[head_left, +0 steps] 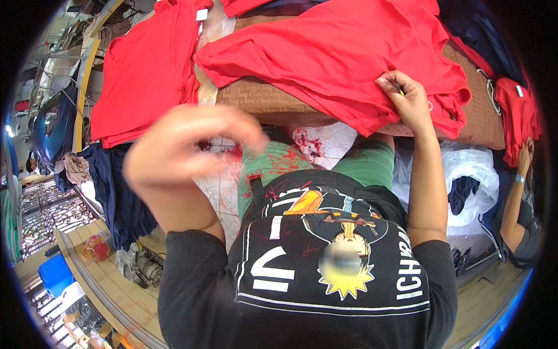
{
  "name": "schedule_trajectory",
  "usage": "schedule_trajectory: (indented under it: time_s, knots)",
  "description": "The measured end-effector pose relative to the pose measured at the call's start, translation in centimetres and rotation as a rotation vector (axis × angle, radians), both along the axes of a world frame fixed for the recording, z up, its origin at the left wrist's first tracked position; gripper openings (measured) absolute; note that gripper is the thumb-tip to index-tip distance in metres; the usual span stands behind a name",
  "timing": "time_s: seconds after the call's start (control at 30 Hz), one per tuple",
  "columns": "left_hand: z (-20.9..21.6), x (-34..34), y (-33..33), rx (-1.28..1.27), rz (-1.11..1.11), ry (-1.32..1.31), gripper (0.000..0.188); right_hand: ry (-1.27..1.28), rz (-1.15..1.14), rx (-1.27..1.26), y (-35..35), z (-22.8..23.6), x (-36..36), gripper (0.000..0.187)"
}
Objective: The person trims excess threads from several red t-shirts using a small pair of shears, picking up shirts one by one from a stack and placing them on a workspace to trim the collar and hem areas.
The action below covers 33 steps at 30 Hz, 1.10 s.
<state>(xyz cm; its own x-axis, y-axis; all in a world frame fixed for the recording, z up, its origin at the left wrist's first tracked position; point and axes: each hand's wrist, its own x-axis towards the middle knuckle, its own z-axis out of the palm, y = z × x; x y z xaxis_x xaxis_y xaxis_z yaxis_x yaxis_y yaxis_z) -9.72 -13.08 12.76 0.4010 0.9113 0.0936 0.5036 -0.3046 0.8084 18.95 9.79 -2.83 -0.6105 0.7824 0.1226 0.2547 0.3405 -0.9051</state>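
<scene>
Garment of red cloth (349,61) lies spread loosely at about 12 to 1 o'clock, over a brown patterned pad (261,96); part of its near edge hangs down toward the person's lap. The right hand (411,99), at 2 o'clock, is over the right part of this garment. Its thumb and fingers are closed together on a small thin object (398,88) with a yellow part; most of it is hidden, so I cannot tell exactly what it is, nor whether some cloth is pinched also. The left hand (192,142), at 10 o'clock, is raised and bent, with fingers curved toward the middle. It is strongly blurred, so I cannot tell how far it is open or if it holds something.

Loose red threads (285,161) lie on the green trousers (367,166), thus some work seems already done. The garment is neither folded nor put aside, so I judge that its handling is not complete; how much is left, I cannot tell.

Farther out, a second red garment (148,70) lies at 10 to 11 o'clock, and dark blue clothes (119,195) hang at 9 o'clock. A white plastic bag (485,160) is at 3 o'clock; beyond it, a co-worker's hand (525,156) touches another red piece (517,116).
</scene>
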Motion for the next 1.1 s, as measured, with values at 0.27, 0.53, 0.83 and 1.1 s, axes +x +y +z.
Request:
schedule_trajectory:
  time_s: [0.27,0.53,0.83,1.1]
  knots:
    - [10.4,5.9,-0.6,0.129,-0.934,-0.179,0.025,0.004,0.019,-0.015,0.2,-0.1,-0.3,0.015]
    - [4.9,10.3,4.7,0.153,-1.376,0.239,0.027,0.122,-0.015,-0.032,0.4,-1.0,0.9,0.016]
    - [-10.2,10.4,16.9,0.378,0.236,0.239,0.019,0.159,-0.400,0.150,5.5,3.4,9.5,0.019]
    - [-5.5,-8.1,19.8,0.739,1.184,-0.309,0.039,-0.147,-0.669,-0.174,17.5,-1.5,15.6,0.068]
